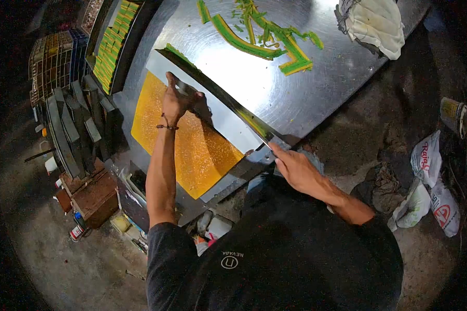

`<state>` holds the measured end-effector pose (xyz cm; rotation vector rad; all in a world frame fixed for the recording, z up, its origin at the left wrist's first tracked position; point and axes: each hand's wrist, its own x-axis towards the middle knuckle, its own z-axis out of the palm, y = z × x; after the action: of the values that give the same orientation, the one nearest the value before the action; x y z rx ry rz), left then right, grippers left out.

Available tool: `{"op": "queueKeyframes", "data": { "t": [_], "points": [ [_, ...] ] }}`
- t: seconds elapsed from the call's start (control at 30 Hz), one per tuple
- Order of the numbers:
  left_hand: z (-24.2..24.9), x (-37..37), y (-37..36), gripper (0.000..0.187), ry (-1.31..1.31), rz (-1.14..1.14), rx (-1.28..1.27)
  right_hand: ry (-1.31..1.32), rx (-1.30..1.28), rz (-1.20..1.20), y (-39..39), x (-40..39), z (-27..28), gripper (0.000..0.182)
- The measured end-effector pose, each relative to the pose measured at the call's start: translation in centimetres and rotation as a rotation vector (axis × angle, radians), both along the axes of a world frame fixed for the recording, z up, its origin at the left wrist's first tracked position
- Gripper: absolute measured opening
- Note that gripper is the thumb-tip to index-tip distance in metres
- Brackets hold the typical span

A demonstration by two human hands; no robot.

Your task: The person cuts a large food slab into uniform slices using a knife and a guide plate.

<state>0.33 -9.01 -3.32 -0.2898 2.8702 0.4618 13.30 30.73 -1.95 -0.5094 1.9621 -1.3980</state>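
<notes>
Head camera view: reaches with the left hand (175,102) to a flat pale-grey rectangular plate (220,116), left of the frame centre. Curves the hand there, thumb apart from the fingers, near a dim raised part of the plate; cannot tell whether closed on it. Wears a dark beaded bracelet (167,127) on the left wrist.

Holds in the narrow, closed right hand (294,167), just right of the frame centre, a thin long-bladed tool (268,143), near the plate's lower right end. Points the tool toward the upper left, along the plate's far long edge. Shows a narrow green-and-yellow strip (251,122) at that edge.

Lies under and beside the plate, at centre left: a yellow-orange slab with pale speckles (192,155), partly covered by the plate. Rests below both: a shiny steel table (337,78). Scatters across its upper middle: green-and-yellow trimmings (296,57), bent and broken.

Sits at upper left: a dark tray (125,67) of green-and-yellow pieces (114,44). Stand below it: long dark bars (67,132). Lies at upper right: a crumpled off-white cloth (374,26). Lie at far right: printed white plastic bags (427,155).
</notes>
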Motion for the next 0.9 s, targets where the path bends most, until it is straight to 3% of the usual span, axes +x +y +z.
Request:
{"op": "queueKeyframes", "data": {
  "t": [0.03,0.1,0.13,0.2,0.33,0.4,0.5,0.63,0.7,0.77,0.83,0.9],
  "points": [
    [-0.4,0.1,-0.4,0.131,-0.005,0.000,0.004,-0.005,0.004,0.000,-0.3,0.0,-0.1,0.050],
    [-0.7,-0.5,-1.0,0.131,-0.149,0.204,0.290,-0.029,0.048,-0.002,-1.3,-0.8,-0.5,0.051],
    [-0.5,-0.5,-0.8,0.131,-0.148,0.200,0.289,-0.027,0.046,-0.005,-0.8,-0.6,-0.2,0.051],
    [-0.2,-0.2,-0.6,0.130,-0.078,0.072,0.040,-0.006,0.011,-0.021,0.7,0.5,0.6,0.052],
    [-1.4,-0.2,-1.7,0.127,-0.026,-0.026,-0.010,-0.055,0.035,-0.005,1.7,1.9,0.6,0.052],
    [-1.9,-0.5,-2.5,0.124,-0.206,0.148,0.177,-0.022,0.036,-0.011,0.6,1.3,-0.3,0.052],
    [-2.6,-0.6,-3.2,0.123,-0.209,0.193,0.210,-0.006,0.010,-0.050,2.2,3.2,-0.4,0.051],
    [0.1,-0.7,-0.3,0.125,-0.113,0.084,0.049,0.086,-0.064,-0.140,3.5,4.7,-1.3,0.053],
    [0.7,-1.0,0.1,0.126,-0.256,0.195,0.215,0.026,-0.051,-0.094,1.9,3.0,-2.1,0.051],
    [-5.2,-0.4,-6.2,0.126,-0.200,0.165,0.214,0.034,-0.065,-0.106,0.9,2.9,-3.4,0.052],
    [-4.6,-0.7,-5.3,0.126,-0.154,0.133,0.217,0.033,-0.075,-0.120,0.9,3.7,-4.2,0.052],
    [-2.1,-1.2,-2.7,0.128,-0.342,0.226,0.065,0.021,-0.030,-0.115,2.7,5.5,-4.3,0.054]
  ]
}}
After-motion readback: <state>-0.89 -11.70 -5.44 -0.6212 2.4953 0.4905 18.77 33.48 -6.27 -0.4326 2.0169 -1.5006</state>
